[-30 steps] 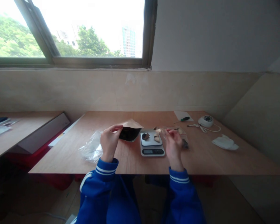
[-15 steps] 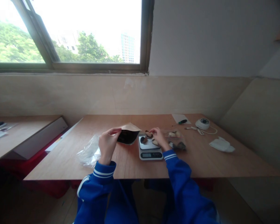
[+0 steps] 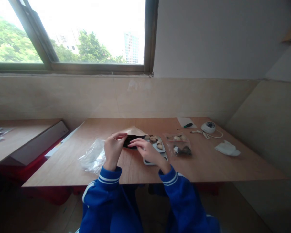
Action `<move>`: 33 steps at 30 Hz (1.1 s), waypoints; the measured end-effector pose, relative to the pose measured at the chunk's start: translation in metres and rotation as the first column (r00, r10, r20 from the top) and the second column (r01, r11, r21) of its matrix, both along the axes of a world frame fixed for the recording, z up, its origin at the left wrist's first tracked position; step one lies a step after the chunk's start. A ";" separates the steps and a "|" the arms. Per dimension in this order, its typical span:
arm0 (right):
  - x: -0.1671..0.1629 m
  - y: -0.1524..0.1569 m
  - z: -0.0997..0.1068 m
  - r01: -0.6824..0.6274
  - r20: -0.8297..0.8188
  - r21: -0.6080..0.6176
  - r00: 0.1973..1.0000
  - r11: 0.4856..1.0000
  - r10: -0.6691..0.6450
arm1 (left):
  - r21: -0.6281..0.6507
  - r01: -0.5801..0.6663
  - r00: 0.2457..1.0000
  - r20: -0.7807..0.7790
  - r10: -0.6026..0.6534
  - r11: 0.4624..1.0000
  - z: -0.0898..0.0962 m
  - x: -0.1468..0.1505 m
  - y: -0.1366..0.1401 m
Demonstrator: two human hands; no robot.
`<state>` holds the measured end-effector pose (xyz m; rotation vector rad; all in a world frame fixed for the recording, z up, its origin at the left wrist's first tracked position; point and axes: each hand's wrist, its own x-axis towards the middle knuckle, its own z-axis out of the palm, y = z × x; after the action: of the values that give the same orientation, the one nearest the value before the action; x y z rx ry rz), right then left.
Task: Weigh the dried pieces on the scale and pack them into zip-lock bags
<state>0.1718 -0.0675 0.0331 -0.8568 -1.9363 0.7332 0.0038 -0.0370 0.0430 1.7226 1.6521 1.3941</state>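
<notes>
My left hand (image 3: 113,149) pinches the edge of a brown paper pouch (image 3: 137,130), whose dark mouth gapes toward me. At that mouth is my right hand (image 3: 145,150), fingers drawn together with the tips over the dark inside; whatever they hold is too small or hidden to name. Behind the right hand stands a small white kitchen scale (image 3: 149,162), its display mostly covered. Several brown and cream pieces, like dried mushroom slices (image 3: 159,145), lie on its plate, partly hidden by pouch and hand.
Crumpled clear plastic (image 3: 93,157) lies left of my left hand. Right of the scale is a zip bag (image 3: 178,138) with pale pieces and a dark lump (image 3: 184,150). Farther right are a screwdriver (image 3: 188,125) on paper, a white dome camera (image 3: 208,127) with cable, and white tissue (image 3: 227,148).
My right hand has moved left from the scale's plate to the pouch's mouth. The dark piece at the plate's left is no longer visible there. My left hand keeps hold of the pouch.
</notes>
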 end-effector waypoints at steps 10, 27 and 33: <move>-0.056 0.035 -0.048 0.447 0.467 0.108 0.766 0.888 -0.442 | -0.028 0.014 0.999 0.051 -0.012 1.000 -0.021 -0.002 -0.018; -0.070 0.015 -0.063 0.635 0.478 0.063 0.658 0.770 -0.582 | -0.058 -0.020 0.994 0.106 0.026 0.998 -0.028 -0.004 -0.024; -0.070 0.014 -0.068 0.640 0.514 0.087 0.628 0.764 -0.584 | -0.054 -0.027 0.993 0.110 0.033 0.998 -0.031 -0.004 -0.022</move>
<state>0.1016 -0.0540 -0.0348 -1.8227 -1.8458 0.1793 -0.0006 -0.0590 0.0122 1.5685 1.6457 1.4209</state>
